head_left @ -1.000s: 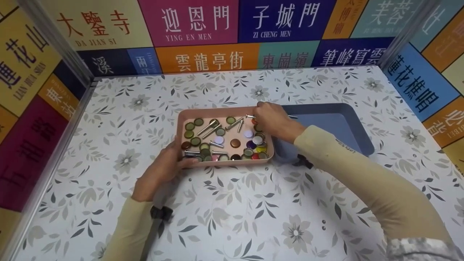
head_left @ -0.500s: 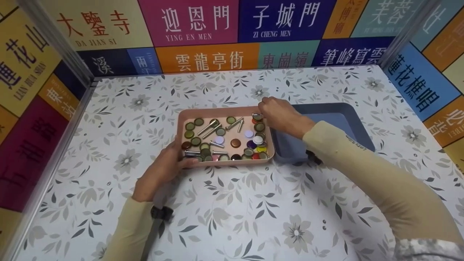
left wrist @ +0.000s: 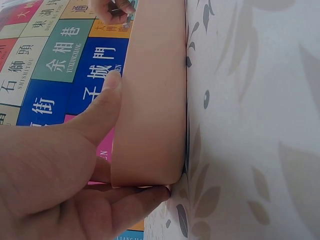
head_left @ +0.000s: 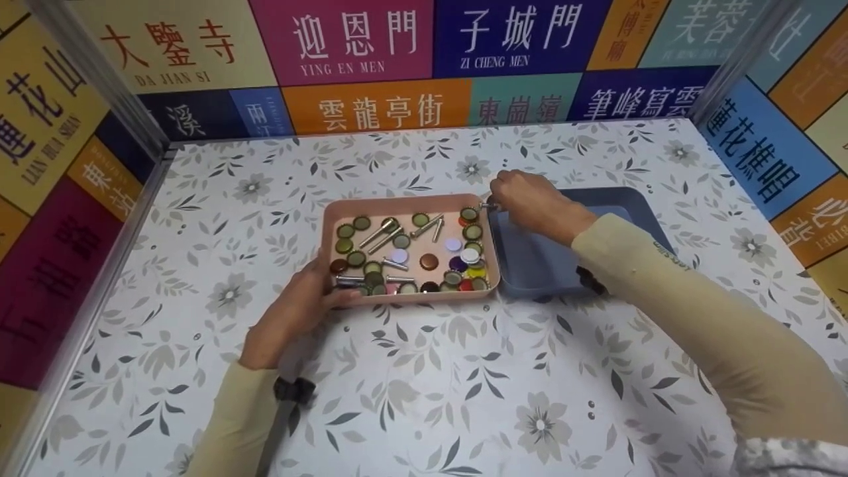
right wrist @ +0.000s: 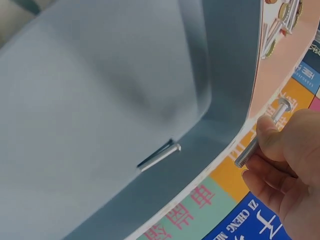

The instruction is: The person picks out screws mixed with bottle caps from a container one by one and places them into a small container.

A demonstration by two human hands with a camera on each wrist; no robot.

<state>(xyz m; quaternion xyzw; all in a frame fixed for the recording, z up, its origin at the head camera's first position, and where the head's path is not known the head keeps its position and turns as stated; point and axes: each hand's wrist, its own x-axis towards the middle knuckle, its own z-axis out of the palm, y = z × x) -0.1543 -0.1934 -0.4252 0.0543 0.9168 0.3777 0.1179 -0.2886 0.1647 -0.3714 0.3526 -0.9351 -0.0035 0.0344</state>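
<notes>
My left hand (head_left: 295, 308) grips the near left corner of a pink tray (head_left: 411, 297). In the left wrist view its thumb lies along the tray's wall (left wrist: 150, 100) and the fingers press round the corner. Inside the tray are bottle caps (head_left: 429, 262) of several colours and several silver bolts (head_left: 426, 226). My right hand (head_left: 536, 202) is above the far left corner of a blue tray (head_left: 550, 265), pinching a bolt (right wrist: 246, 154) between thumb and fingers. Another bolt (right wrist: 161, 157) lies in the blue tray against its far wall.
Both trays stand side by side, their rims meeting, on a table (head_left: 424, 397) with a floral cover. Panels with Chinese lettering (head_left: 377, 103) wall off the back and both sides.
The right hand has moved rightward from above the pink tray to the blue tray's far left corner, carrying a bolt. My left hand keeps its hold on the pink tray.
</notes>
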